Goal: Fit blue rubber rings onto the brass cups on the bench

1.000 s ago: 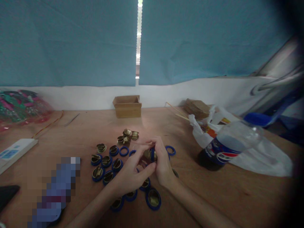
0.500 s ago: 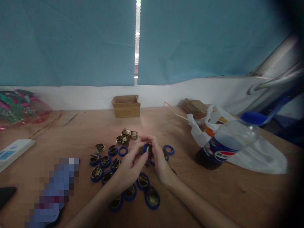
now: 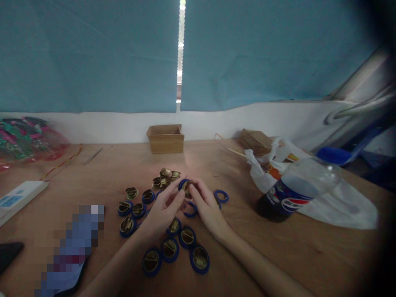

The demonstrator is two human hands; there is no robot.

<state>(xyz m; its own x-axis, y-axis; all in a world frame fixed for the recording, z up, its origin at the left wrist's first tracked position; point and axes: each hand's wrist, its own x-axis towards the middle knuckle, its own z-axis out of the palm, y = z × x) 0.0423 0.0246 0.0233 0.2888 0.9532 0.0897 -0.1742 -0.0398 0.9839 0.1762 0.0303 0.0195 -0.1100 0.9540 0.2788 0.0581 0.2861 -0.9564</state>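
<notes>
My left hand and my right hand meet over the wooden table, both pinching one brass piece inside a blue ring. Around them lie several blue rings with brass inserts, some in a cluster to the left. A small heap of bare brass pieces sits just beyond my fingers. Empty blue rings lie to the right of my right hand.
A small cardboard box stands at the table's back. A cola bottle lies on white plastic bags at right. A white flat device and a colourful bag are at left. A blurred-out object lies near left.
My hands have moved forward and slightly left with the ring piece, uncovering more finished rings near me.
</notes>
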